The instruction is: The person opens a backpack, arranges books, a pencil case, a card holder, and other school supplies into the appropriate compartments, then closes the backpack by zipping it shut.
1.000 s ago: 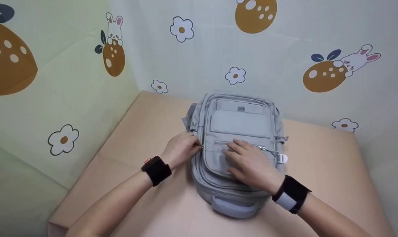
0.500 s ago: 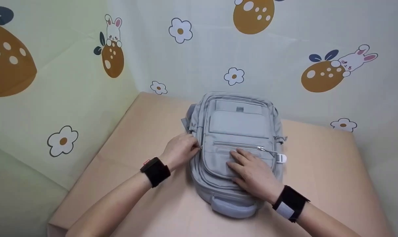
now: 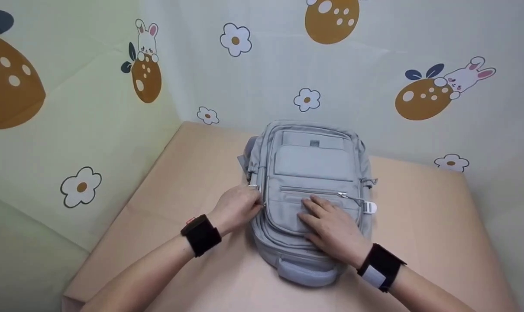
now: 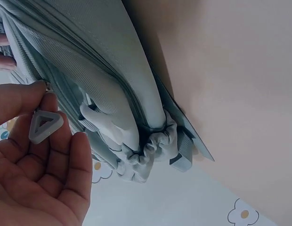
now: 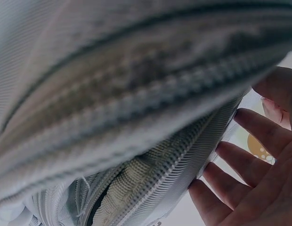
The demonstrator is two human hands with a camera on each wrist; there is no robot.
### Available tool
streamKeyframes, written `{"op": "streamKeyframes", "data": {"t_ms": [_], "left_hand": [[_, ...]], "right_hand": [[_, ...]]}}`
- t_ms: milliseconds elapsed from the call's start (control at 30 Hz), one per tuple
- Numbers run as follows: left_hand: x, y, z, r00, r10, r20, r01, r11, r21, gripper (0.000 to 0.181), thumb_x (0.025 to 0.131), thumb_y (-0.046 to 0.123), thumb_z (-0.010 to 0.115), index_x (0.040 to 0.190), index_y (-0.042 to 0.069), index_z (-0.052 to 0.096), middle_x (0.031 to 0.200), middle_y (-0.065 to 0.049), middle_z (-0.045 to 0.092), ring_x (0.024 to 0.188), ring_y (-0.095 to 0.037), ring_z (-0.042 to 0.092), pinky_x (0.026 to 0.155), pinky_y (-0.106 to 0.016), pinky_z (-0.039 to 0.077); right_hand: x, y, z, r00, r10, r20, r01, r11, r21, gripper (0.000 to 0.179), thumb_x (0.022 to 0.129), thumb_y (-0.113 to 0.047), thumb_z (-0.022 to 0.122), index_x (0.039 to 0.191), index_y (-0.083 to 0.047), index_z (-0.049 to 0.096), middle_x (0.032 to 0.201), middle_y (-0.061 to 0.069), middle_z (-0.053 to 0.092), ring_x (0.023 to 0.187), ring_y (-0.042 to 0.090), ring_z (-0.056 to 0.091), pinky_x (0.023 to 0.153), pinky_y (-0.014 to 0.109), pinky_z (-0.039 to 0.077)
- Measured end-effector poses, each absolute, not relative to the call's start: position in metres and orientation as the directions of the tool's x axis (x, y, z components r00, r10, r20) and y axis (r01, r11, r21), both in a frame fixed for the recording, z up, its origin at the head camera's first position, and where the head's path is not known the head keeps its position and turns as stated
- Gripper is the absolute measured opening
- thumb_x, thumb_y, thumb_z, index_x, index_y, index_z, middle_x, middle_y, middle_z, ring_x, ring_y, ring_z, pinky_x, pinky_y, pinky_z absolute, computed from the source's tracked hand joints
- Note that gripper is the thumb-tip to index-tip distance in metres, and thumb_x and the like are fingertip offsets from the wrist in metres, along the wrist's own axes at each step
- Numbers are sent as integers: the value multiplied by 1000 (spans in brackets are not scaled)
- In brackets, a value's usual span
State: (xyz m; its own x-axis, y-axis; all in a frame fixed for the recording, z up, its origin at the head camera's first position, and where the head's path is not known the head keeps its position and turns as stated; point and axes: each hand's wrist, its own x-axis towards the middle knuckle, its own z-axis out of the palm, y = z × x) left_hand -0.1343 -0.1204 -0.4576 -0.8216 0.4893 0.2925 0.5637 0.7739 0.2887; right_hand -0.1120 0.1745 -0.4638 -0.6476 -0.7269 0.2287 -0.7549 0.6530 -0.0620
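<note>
A grey-blue backpack (image 3: 314, 162) lies on its back, front pocket up. At its left edge my left hand (image 3: 236, 210) pinches a zipper pull between thumb and forefinger. In the left wrist view, the triangular end of the zipper pull (image 4: 48, 131) hangs over the curled fingers. My right hand (image 3: 333, 227) rests on the lower front pocket with fingers spread and fairly straight. The right wrist view has the fingertips touching the fabric, with a close, blurred zipper seam (image 5: 150, 92) across it.
The backpack lies on a beige-covered table (image 3: 426, 225). A pale curtain (image 3: 262, 78) with rabbits and flowers rises behind and at the left. A short zipper (image 3: 312, 190) crosses the pocket, a white buckle (image 3: 369, 208) sits at the right, and a padded handle (image 3: 307, 273) at the near end.
My left hand has moved a little toward the near end along the bag's left edge with the zipper pull. My right hand slid slightly nearer, below the short pocket zipper, then stayed there.
</note>
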Motion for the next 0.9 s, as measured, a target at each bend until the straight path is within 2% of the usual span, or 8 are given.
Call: {"op": "streamKeyframes", "data": {"t_ms": [267,500,567,700,800,900], "left_hand": [[-124,-119,-456,-799,544,258,601,742,298,9,85,10,74,80,14,67,79,3,64,75,-20,60,69,-37,51],[-122,-121,-459,-816,517,258,578,743,337,10,86,11,75,81,16,68,79,5,63,76,-17,60,67,-34,51],[-122,-121,-459,-822,512,250,570,745,347,10,87,12,75,82,17,68,79,6,63,76,-16,60,67,-34,51],[-122,-121,-458,-828,505,244,561,745,360,10,87,12,75,82,17,68,80,6,62,77,-15,59,69,-33,51],[-122,-122,-458,-831,499,246,557,745,368,11,87,11,75,81,17,67,80,7,62,76,-15,58,68,-33,51],[-122,-122,-459,-833,495,249,554,744,373,12,86,10,74,80,17,66,79,7,61,76,-15,58,68,-33,50]], "right_hand": [[-112,175,-464,-642,-728,242,-760,647,-69,50,87,-31,80,133,-14,69,151,15,51,141,38,43,109,56,40],[-111,190,-450,-628,-721,293,-775,614,-151,50,87,-32,81,131,-13,69,147,15,55,138,37,47,108,55,41],[-110,198,-445,-620,-706,341,-778,610,-151,44,86,-29,82,126,-13,72,141,13,60,132,36,53,106,54,43],[-108,217,-441,-605,-676,420,-778,615,-131,30,82,-21,85,109,-14,76,118,6,67,112,27,61,94,47,50],[-106,228,-446,-613,-672,415,-772,620,-138,23,80,-19,86,100,-17,74,106,-1,64,100,20,58,84,41,51],[-105,235,-453,-629,-677,383,-764,629,-143,22,79,-19,87,96,-19,73,101,-5,61,95,17,55,80,40,49]]}}
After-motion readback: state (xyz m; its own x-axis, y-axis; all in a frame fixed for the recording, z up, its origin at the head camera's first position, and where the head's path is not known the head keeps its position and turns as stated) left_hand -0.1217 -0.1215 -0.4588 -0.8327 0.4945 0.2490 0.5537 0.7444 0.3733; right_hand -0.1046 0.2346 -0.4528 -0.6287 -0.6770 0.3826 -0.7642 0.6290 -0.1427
